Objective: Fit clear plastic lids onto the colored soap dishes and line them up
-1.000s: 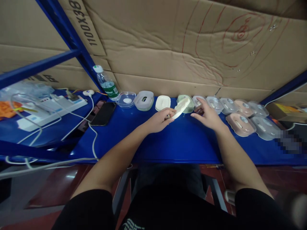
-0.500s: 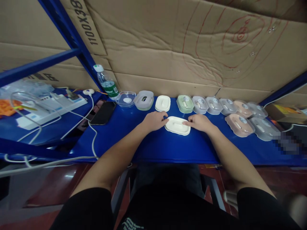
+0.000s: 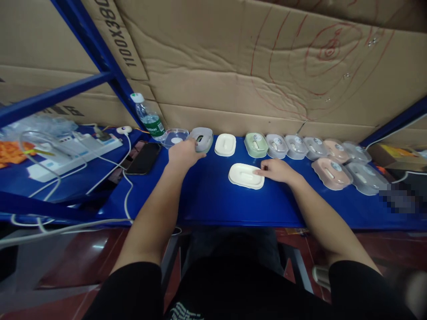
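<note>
A wall of creased cardboard (image 3: pixel 200 53), marked on its right half with curved red lines, stands behind your blue bench (image 3: pixel 213 202), and blue metal framing (image 3: pixel 83 40) rises at the left. In front of you, near the middle of the bench, lies an oblong cream tray (image 3: pixel 242 176) with a raised rim. Your right hand (image 3: pixel 279 170) is at its right end, thumb laid over the rim and fingers curled; you cannot tell from this view whether they pinch it. Your left hand (image 3: pixel 184 154) is reached out to a grey-lilac container (image 3: pixel 204 143) at the back, with the thumb extended along the near side; the hand hides its own fingers, so you cannot tell whether they grip.

Just right of that container sits a smaller cream piece (image 3: pixel 225 145), lying flat behind the tray. Further right, you have a green box (image 3: pixel 256 146), then a row of grey boxes (image 3: pixel 296 147) and a pink-beige box (image 3: pixel 332 173) nearer you. To the left of the container are a clear lid (image 3: pixel 173 138), a bottle (image 3: pixel 151 122) with a green label, a dark phone (image 3: pixel 144 158) and a white power strip (image 3: pixel 75 158) with cables.
</note>
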Demonstrator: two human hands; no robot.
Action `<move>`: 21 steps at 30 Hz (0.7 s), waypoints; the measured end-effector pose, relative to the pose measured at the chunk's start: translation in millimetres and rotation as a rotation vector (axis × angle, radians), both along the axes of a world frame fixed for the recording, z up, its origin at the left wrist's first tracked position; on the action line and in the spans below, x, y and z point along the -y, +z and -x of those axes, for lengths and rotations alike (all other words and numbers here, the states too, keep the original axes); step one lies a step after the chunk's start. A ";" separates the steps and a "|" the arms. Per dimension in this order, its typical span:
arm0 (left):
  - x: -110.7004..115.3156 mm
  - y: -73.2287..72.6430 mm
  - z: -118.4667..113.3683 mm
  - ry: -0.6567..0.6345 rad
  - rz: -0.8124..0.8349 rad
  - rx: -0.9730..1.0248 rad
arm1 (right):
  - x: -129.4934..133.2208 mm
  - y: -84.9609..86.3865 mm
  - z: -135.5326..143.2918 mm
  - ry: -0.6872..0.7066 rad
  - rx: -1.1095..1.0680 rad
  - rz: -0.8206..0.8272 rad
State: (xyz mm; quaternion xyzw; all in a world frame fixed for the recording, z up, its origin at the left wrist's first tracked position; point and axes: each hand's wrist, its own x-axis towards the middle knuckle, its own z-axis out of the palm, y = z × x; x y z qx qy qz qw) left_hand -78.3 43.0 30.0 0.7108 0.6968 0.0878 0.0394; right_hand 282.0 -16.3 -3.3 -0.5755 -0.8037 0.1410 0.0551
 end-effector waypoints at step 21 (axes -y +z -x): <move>32.2 -8.5 -37.6 -0.488 -0.420 0.484 | 8.8 1.9 9.2 -0.016 -0.417 -0.371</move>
